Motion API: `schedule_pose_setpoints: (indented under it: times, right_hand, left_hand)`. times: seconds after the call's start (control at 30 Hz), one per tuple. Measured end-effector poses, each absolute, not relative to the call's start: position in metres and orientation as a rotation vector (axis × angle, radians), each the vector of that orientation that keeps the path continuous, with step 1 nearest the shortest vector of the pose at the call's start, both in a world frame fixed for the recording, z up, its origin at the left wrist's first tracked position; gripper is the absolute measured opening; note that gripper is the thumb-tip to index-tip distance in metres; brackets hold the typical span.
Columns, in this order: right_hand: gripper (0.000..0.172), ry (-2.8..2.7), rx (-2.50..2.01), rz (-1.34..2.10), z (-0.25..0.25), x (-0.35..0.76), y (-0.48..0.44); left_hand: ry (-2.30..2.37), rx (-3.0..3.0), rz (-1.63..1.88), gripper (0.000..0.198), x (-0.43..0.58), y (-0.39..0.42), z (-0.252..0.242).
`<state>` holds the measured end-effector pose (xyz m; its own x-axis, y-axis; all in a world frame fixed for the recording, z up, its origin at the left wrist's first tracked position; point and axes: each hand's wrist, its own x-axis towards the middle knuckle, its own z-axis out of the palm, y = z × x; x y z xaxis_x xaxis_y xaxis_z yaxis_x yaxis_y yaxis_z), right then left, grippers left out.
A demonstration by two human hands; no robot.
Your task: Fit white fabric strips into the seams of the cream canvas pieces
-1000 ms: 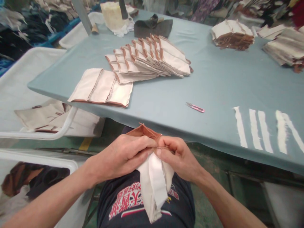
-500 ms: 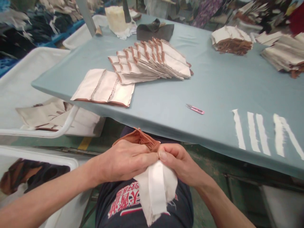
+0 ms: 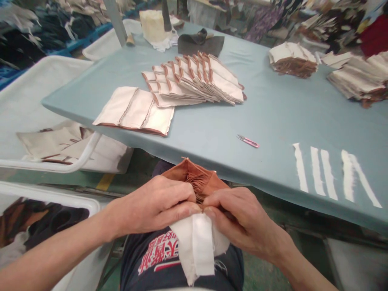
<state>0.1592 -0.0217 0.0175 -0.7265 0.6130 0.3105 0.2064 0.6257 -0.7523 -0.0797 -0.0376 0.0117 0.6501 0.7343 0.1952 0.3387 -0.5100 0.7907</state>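
Observation:
Over my lap, both hands pinch one sewn piece, brown leather-like on its far side with cream lining cloth (image 3: 185, 238) hanging toward me. My left hand (image 3: 165, 204) is closed on its left edge, my right hand (image 3: 239, 214) on its right, the thumbs nearly meeting at the middle. Beyond the fingers the brown part (image 3: 209, 180) spreads out, gathered into folds at its centre. A white strip (image 3: 203, 244) hangs down over the lining below my thumbs. What lies under the fingertips is hidden.
On the blue-covered table (image 3: 273, 117) lie pink thread snips (image 3: 248, 141), several white strips (image 3: 315, 171), a flat cream panel (image 3: 133, 109) and a fanned stack of cream pieces (image 3: 194, 79). More stacks (image 3: 292, 60) sit at the back right. White bins (image 3: 48, 198) stand at my left.
My hands have moved slightly apart and my right hand has turned over the edge. The brown part now spreads wider, showing more of its gathered folds.

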Motion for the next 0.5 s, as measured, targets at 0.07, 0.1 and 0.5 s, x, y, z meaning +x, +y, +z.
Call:
schedule_pose_setpoints:
  times: [0.07,0.1,0.5]
  right_hand:
    - [0.02,-2.181,-0.646,1.026,0.012,0.151,-0.029]
    - [0.022,-2.107,-0.652,1.081,0.008,0.146,-0.033]
    - [0.028,-2.138,-0.617,1.193,0.014,0.154,-0.021]
  left_hand:
    - [0.786,2.071,0.708,0.033,-0.076,-0.038,-0.005]
    - [0.737,1.986,0.753,0.04,-0.071,-0.039,-0.016]
    - [0.732,1.505,1.025,0.078,-0.053,-0.031,-0.055]
